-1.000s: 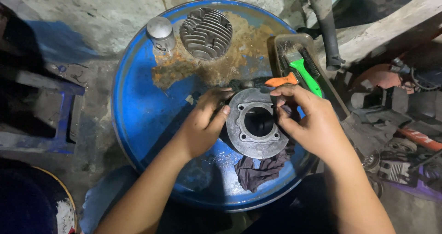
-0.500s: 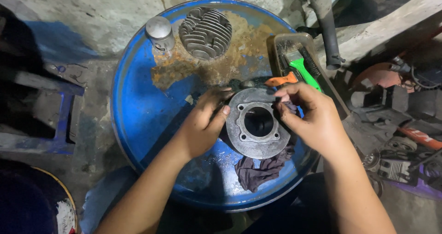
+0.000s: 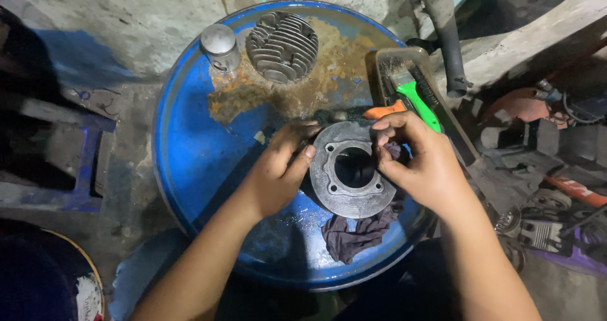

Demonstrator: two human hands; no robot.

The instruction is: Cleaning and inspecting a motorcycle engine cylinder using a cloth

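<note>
A round grey metal engine cylinder (image 3: 344, 185) with a central bore stands on the top of a blue, rust-stained drum (image 3: 202, 163). My left hand (image 3: 278, 169) grips the cylinder's left rim. My right hand (image 3: 420, 163) holds its right rim, fingers curled over the top edge. A dark rag (image 3: 354, 236) lies under and in front of the cylinder. An orange-handled tool (image 3: 384, 110) pokes out just behind my right fingers.
A finned cylinder head (image 3: 281, 46) and a shiny piston (image 3: 219, 46) sit at the drum's far side. A tray (image 3: 392, 60) with a green-handled brush (image 3: 417, 100) rests at the right rim. Engine parts and tools (image 3: 550, 213) clutter the floor to the right; a blue stool (image 3: 69, 157) stands left.
Both hands stay on the cylinder; my right fingers have shifted slightly along its upper right rim. Nothing else has moved.
</note>
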